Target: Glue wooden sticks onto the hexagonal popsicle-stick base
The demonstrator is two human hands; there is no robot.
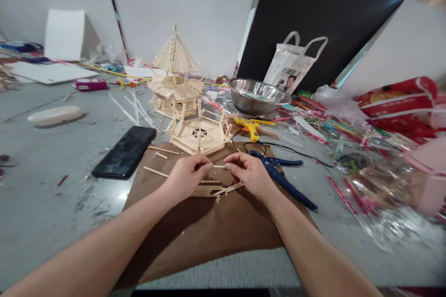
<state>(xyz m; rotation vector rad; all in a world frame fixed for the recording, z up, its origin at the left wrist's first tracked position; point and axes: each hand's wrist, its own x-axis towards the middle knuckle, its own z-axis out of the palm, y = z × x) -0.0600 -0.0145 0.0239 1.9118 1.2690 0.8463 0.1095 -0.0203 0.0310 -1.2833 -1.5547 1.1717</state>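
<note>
Both hands meet over the brown paper sheet (209,227) on the grey floor. The left hand (186,177) and right hand (249,174) each pinch an end of one thin pale wooden stick (219,166), fingertips curled in. Just beneath them on the sheet lies a flat bundle of similar glued sticks (212,190). At the sheet's far edge sits a hexagonal wooden stick frame (199,134), with a stick-built pagoda model (174,76) behind it. Blue-handled pliers (282,174) lie at the sheet's right edge, a black phone (125,152) at its left.
</note>
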